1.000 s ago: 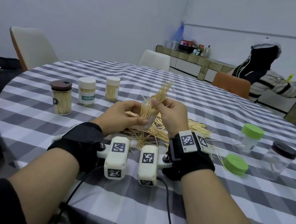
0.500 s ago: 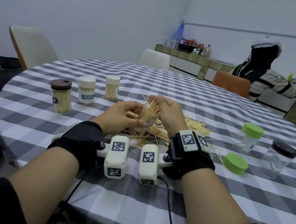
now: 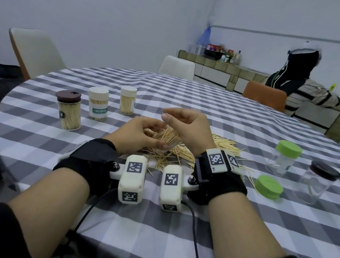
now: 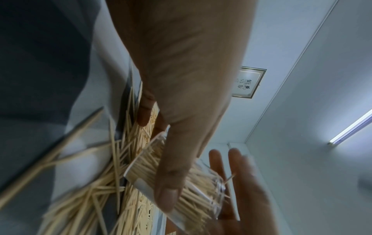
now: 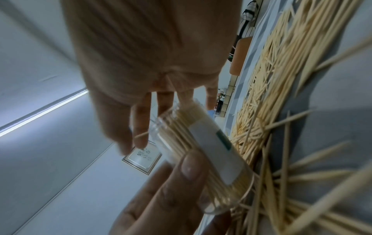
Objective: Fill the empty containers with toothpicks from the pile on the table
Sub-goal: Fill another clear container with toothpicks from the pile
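Observation:
My left hand [image 3: 153, 134] grips a small clear labelled container [image 3: 168, 145], tilted and packed with toothpicks, just above the toothpick pile [image 3: 222, 144]. In the left wrist view my left hand [image 4: 161, 151] has its thumb across the container [image 4: 141, 179], over the pile [image 4: 90, 198]. My right hand [image 3: 176, 116] hovers over the container's open mouth, fingers loose and holding nothing. In the right wrist view my right hand [image 5: 141, 124] has its fingers spread beyond the container [image 5: 213, 151], with the pile [image 5: 271, 79] to the right.
Three filled, capped containers [image 3: 98, 105] stand at the left on the checked table [image 3: 171, 228]. At the right stand an empty green-lidded jar [image 3: 283, 159], an empty brown-lidded jar [image 3: 317, 184] and a loose green lid [image 3: 268, 186]. A person [image 3: 303, 89] sits beyond the far edge.
My right hand pushed a bundle of upright toothpicks down into the container, then let go and lifted off. The left hand kept hold and tilted the container.

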